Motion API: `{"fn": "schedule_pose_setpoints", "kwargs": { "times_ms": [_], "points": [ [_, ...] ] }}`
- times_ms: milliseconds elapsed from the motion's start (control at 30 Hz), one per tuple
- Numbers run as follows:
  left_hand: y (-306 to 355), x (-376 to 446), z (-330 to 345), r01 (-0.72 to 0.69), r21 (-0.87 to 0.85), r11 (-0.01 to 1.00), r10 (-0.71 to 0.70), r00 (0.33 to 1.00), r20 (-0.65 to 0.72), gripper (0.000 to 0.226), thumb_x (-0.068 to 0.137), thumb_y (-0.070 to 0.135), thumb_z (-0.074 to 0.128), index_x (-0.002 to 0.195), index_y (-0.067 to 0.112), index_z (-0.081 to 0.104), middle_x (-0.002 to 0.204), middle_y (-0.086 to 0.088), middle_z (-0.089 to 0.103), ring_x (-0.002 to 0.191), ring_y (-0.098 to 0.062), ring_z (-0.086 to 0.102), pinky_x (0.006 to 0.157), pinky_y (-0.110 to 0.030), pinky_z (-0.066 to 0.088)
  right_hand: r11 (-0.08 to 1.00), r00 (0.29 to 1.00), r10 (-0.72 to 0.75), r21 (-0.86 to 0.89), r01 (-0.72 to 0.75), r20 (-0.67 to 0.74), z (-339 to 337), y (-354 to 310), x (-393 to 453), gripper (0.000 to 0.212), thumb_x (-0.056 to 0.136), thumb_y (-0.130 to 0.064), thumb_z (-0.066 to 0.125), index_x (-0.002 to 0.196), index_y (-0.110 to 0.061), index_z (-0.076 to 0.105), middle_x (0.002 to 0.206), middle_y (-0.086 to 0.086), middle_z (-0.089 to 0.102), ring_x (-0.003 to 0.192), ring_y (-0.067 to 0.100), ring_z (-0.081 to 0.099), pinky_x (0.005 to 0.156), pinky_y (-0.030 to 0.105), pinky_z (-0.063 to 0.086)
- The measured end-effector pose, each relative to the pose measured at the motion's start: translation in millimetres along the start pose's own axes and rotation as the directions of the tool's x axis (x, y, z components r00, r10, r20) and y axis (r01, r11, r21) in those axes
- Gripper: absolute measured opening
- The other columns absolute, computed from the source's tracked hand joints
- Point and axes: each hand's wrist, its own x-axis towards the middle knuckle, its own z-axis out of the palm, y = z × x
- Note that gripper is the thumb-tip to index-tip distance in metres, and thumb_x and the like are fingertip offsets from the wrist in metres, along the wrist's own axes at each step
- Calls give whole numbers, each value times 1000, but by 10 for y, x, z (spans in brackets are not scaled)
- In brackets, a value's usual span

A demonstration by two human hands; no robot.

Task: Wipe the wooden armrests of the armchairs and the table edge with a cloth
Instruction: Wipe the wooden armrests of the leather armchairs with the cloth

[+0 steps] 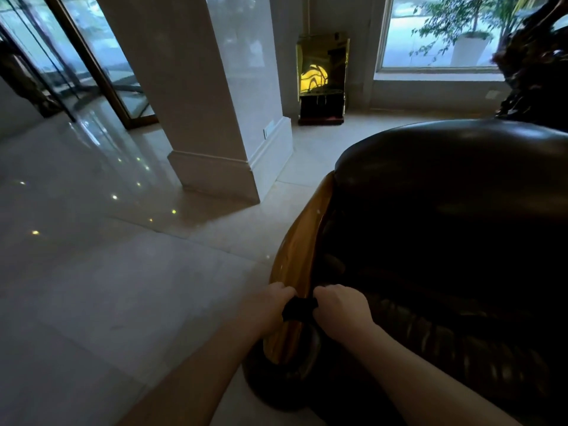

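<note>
We're gripping the dark cloth [299, 307] with left hand [273, 305] and right hand [341, 309] clenched at its ends, stretching it across the glossy wooden armrest [302, 241] at lower centre, and we're wanting steady, even tension.

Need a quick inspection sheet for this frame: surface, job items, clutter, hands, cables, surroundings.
Surface: glossy wooden armrest running down the side of a dark leather armchair; polished tile floor with light reflections.
Job's things: dark cloth stretched across the armrest near its lower end. No table in view.
Clutter: nothing seen.
Hands: left hand and right hand each grip one end of the cloth, one on either side of the armrest.
Cables: nothing seen.
Surroundings: white pillar, lit yellow cabinet by the wall, window with a potted plant outside, glass doors at left.
</note>
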Motion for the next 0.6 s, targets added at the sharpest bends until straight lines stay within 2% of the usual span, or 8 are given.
{"fn": "schedule_pose_setpoints", "kwargs": {
  "times_ms": [167,267,400,600],
  "points": [
    [-249,353,87,2,-40,999,-2,1000,9,34,85,22,61,118,28,54,110,5,51,91,-14,54,75,-26,46,999,999,34,4,-35,37,44,65,342,10,92,-27,52,86,-22,57,77,-6,59,64,11,58,62,28,54],
    [-471,582,151,0,-111,994,7,998,62,38,84,19,60,120,29,53,113,5,51,94,-15,52,76,-26,43,998,997,62,6,-63,50,110,88,569,11,91,-27,52,84,-21,57,76,-5,59,65,12,57,60,28,52],
    [-822,833,264,-64,-136,989,78,992,98,40,84,20,59,121,32,51,112,7,51,94,-16,55,77,-29,48,990,988,135,28,-138,75,258,50,903,11,90,-28,51,81,-23,56,75,-8,56,63,10,54,52,24,42],
    [-1457,1302,388,-184,-225,957,212,971,110,41,86,19,54,123,37,48,110,11,52,94,-13,55,68,-20,39,941,938,320,68,-331,137,452,-124,1454,9,88,-28,53,81,-26,57,71,-12,53,61,6,53,49,21,38]
  ]
}}
